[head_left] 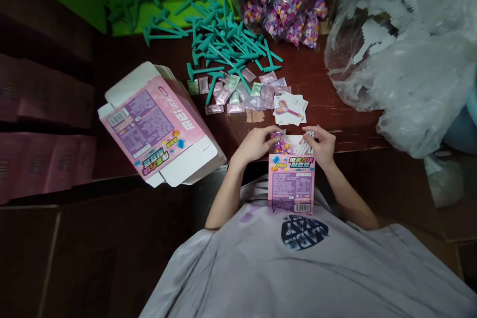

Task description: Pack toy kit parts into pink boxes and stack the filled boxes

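Observation:
A small pink and purple printed box (291, 184) stands against my lap with its top end open. On its left side, my left hand (257, 143) pinches a clear bag of coloured cubes (282, 147), which sits in the box's mouth. At the right corner, my right hand (323, 145) has its fingers closed on white toothed plastic pieces (305, 142) that stick up out of the opening. Just beyond the box lie several picture cards (289, 109), the top one showing a pink wand. How deep the bag and white pieces reach inside is hidden.
Flattened pink boxes (160, 124) are stacked at left. Small sachets (238, 93) and a heap of teal plastic hammers (223, 42) lie beyond my hands. Bagged cubes (292, 2) are at the back; a big clear bag of white pieces (410, 44) stands right. Filled pink boxes (40, 164) line the far left.

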Demonstrator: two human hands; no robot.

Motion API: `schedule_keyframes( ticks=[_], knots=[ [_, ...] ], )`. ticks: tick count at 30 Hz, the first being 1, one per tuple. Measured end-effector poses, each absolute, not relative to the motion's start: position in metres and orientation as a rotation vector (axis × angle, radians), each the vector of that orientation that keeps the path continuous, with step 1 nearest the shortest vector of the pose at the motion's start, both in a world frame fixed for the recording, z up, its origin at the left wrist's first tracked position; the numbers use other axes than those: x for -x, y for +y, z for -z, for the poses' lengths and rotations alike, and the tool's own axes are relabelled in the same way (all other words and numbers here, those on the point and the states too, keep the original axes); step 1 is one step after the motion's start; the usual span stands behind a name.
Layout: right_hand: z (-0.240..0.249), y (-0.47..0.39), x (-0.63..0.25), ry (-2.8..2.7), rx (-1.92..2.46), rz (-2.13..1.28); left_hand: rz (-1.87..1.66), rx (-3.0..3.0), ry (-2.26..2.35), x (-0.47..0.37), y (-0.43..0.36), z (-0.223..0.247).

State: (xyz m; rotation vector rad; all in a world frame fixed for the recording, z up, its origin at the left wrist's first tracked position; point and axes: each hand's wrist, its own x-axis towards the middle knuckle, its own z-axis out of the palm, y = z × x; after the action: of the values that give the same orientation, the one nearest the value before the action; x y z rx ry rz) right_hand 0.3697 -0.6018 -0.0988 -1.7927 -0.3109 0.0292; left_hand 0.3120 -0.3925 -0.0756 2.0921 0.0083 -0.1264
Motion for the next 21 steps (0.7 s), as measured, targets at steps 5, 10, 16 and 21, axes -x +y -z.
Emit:
schedule_keyframes(
  ticks=[5, 10, 16, 21],
  knots=[
    [0.101, -0.6, -0.367, -0.158, 1.643, -0.075, -0.108, -2.065, 0.183, -0.311, -0.406, 0.084],
    [0.096, -0.599, -0.369, -0.31, 1.727, -0.098, -0.416, -1.813, 0.424, -0.307, -0.426, 0.108],
    [0.092, -0.596, -0.37, -0.243, 1.657, -0.109, -0.675, -1.717, 0.539, -0.301, -0.431, 0.114],
    [0.096, -0.599, -0.374, -0.306, 1.718, -0.043, -1.067, -1.555, 0.698, -0.296, -0.446, 0.113]
  ],
)
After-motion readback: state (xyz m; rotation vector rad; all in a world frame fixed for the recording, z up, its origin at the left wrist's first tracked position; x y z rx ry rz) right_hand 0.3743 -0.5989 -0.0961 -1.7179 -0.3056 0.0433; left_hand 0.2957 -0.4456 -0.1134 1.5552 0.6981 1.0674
